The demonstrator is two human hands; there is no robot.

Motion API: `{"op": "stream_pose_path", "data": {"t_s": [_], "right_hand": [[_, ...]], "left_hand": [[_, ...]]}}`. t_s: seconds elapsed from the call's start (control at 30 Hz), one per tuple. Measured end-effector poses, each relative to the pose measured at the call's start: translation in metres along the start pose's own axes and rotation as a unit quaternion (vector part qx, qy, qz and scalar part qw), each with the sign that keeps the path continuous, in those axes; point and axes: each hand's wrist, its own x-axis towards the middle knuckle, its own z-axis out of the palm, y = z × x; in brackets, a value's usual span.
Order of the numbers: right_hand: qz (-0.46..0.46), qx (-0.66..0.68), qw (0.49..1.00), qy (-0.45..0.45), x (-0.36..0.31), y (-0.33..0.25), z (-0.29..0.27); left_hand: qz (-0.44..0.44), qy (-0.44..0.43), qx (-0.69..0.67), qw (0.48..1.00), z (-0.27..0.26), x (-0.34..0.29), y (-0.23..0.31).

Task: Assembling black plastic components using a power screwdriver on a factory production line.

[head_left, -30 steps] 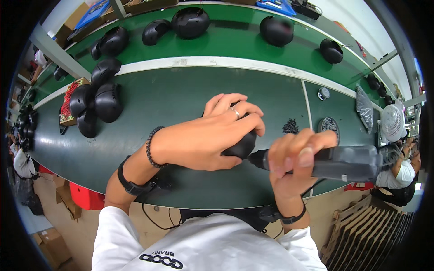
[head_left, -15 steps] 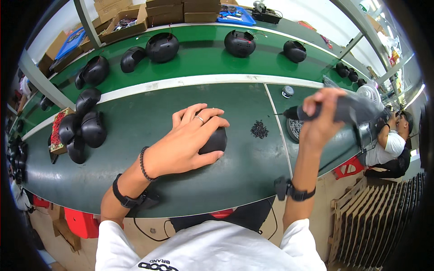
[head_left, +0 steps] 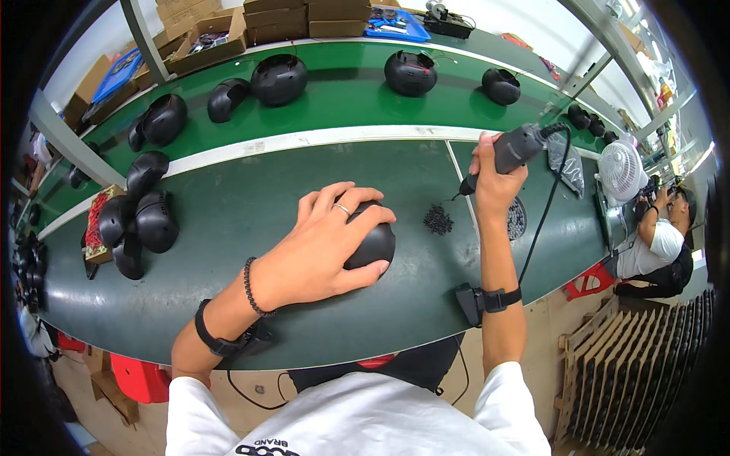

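My left hand (head_left: pixel 315 247) lies over a smooth, rounded black plastic shell (head_left: pixel 374 245) on the dark green worktable (head_left: pixel 304 334). Its fingers curl round the far side and the thumb presses the near side. In my right hand (head_left: pixel 498 182) is a black electric screwdriver (head_left: pixel 520 148), tilted, its bit pointing down and left with a cable trailing from its back end. The bit's tip hovers just above and right of a small pile of black screws (head_left: pixel 438 220). Partly hidden by my right forearm is a round dish of small grey parts (head_left: pixel 516 220).
Several black shells (head_left: pixel 156 220) cluster at left beside a box of red parts (head_left: pixel 97 228). More shells (head_left: pixel 279 80) stand on the green belt (head_left: pixel 342 99) beyond a white rail. A white fan (head_left: pixel 620 169), a plastic bag (head_left: pixel 566 171) and a seated person (head_left: pixel 658 235) are at right.
My right hand has brought the screwdriver left and turned it, so its bit now points down toward the screw pile. More of the shell shows under my left hand, which has barely shifted.
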Motion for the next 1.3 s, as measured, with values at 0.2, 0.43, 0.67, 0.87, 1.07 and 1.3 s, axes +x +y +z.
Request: {"op": "stream_pose_path", "data": {"t_s": [0.2,0.43,0.67,0.87,1.07,1.3], "right_hand": [[-0.025,0.115,0.993,0.006,-0.007,-0.059,0.004],[-0.018,0.287,0.957,-0.038,-0.052,-0.149,0.002],[-0.016,0.361,0.93,-0.07,-0.073,-0.16,0.008],[-0.003,0.35,0.935,-0.059,-0.074,-0.154,0.009],[-0.004,0.346,0.937,-0.044,-0.075,-0.155,0.009],[-0.004,0.322,0.946,-0.035,-0.077,-0.153,0.011]], "left_hand": [[0.044,0.03,-0.012,0.999,0.006,-0.001,-0.003],[0.04,0.042,-0.117,0.991,0.008,0.004,-0.001],[0.076,0.008,-0.165,0.983,0.006,0.002,-0.004],[0.073,0.007,-0.181,0.981,0.008,0.002,-0.004],[0.064,0.013,-0.169,0.983,0.009,0.003,-0.002],[0.062,0.014,-0.166,0.984,0.01,0.002,-0.002]]}}
